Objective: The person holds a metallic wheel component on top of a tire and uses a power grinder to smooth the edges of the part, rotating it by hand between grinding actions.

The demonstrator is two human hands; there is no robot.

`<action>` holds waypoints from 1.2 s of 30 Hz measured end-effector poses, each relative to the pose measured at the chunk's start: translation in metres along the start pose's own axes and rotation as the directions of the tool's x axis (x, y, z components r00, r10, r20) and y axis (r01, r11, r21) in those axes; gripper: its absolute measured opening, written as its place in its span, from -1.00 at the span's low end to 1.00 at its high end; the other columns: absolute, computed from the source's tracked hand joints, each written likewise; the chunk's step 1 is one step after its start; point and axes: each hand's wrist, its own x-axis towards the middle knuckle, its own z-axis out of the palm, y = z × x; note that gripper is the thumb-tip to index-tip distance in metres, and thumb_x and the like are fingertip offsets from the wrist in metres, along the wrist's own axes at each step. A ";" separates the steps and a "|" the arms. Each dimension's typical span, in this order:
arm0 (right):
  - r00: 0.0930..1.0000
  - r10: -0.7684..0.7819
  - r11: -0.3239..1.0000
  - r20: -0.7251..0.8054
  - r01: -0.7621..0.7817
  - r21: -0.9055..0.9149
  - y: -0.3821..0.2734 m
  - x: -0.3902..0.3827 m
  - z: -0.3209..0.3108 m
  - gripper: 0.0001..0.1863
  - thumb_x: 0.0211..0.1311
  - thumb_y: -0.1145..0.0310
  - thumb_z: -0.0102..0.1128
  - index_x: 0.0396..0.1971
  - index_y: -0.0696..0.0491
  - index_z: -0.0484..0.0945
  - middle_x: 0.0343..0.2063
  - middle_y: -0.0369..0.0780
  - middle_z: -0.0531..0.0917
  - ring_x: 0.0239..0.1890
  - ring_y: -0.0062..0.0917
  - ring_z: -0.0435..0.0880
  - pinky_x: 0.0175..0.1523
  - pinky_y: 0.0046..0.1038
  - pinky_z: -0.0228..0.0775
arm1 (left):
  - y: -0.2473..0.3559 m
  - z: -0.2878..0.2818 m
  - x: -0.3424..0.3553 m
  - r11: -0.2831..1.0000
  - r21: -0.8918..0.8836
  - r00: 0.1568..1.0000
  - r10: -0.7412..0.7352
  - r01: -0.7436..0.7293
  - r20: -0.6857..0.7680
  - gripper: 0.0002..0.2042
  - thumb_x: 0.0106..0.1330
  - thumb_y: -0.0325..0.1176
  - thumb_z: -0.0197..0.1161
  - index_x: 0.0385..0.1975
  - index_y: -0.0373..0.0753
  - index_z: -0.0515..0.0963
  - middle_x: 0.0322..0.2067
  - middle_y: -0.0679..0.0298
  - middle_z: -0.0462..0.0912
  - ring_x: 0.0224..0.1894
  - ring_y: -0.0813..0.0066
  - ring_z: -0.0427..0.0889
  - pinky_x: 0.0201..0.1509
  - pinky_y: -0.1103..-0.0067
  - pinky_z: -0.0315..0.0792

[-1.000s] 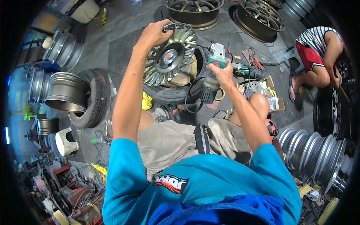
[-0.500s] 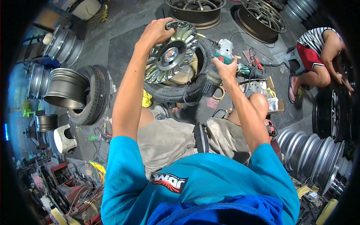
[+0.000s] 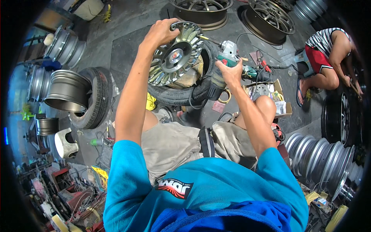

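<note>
A: Largest first?
B: Tire [image 3: 170,96], flat on the floor [image 3: 102,46]. Serves as a stand, I judge: the wheel [image 3: 176,57] leans over it, face tilted up, with a sack [image 3: 190,76] under its lower edge, likely as padding.
A: Next?
B: Grinder [image 3: 218,80], right of the wheel, head away from the body. Right hand [image 3: 232,72] wrapped round its barrel, presumably for aim.
A: Other hand?
B: Left hand [image 3: 160,31] pinches the wheel's upper edge, thumb against fingers; probably steadies the tilt.
A: Smallest?
B: Grinder's thin rod [image 3: 210,40], pointing at the rim. Contact: cannot tell.
A: Against one second ago?
B: Rod tip lay farther in over the spokes; now nearer the edge. Grinder shifted slightly right. Left hand's grip unchanged.
</note>
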 end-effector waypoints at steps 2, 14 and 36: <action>1.000 0.002 1.000 -0.025 -0.002 0.001 0.005 0.000 0.002 0.15 -0.20 0.10 0.68 0.33 0.40 0.24 0.09 0.10 0.61 0.11 -0.21 0.65 0.27 -0.28 0.48 | -0.001 -0.001 0.002 1.000 -0.007 1.000 0.015 -0.015 0.001 -0.56 0.30 -0.20 0.26 0.18 -0.12 0.65 -0.22 -0.12 0.78 -0.13 -0.10 0.76 0.08 0.15 0.59; 0.945 0.166 0.933 0.283 -0.243 0.267 0.023 -0.010 0.000 -0.12 -0.14 0.21 0.67 0.17 0.24 0.36 -0.06 -0.14 0.63 -0.07 -0.44 0.65 0.06 -0.34 0.57 | 0.003 -0.012 -0.005 0.995 -0.073 0.997 -0.068 0.071 0.046 -0.57 0.26 -0.20 0.26 0.14 -0.11 0.68 -0.28 -0.12 0.78 -0.13 -0.13 0.76 0.08 0.16 0.60; 0.887 0.245 0.822 0.392 -0.404 0.401 0.037 0.007 0.016 -0.69 0.14 0.38 0.47 -0.15 0.10 0.60 -0.36 -0.18 0.73 -0.38 -0.32 0.79 -0.23 -0.19 0.74 | -0.011 -0.014 -0.006 0.994 -0.092 0.998 -0.052 0.054 0.022 -0.56 0.28 -0.18 0.24 0.15 -0.13 0.67 -0.18 -0.10 0.79 -0.08 -0.10 0.77 0.11 0.21 0.59</action>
